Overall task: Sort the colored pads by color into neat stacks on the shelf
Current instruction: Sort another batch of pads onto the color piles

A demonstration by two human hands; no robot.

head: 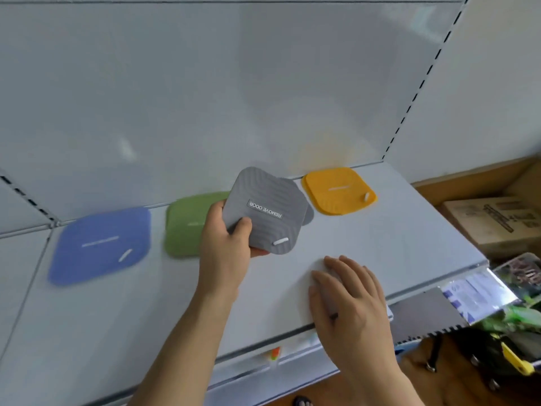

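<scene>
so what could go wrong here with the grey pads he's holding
The left hand grips the grey pads by one corner only, and they are fanned out of line, so one could slip free or the stack could land untidy. They hover between the green stack and the yellow stack, so a careless set-down might overlap the green one. The right hand rests flat on the shelf, not helping.

Bare shelf (380,238) lies open at centre right of the frame, between my flat right hand (348,291) and the yellow pads (339,190). Blue pads (99,244) and green pads (187,227) crowd the left; the back wall (234,98) closes off behind.
</scene>
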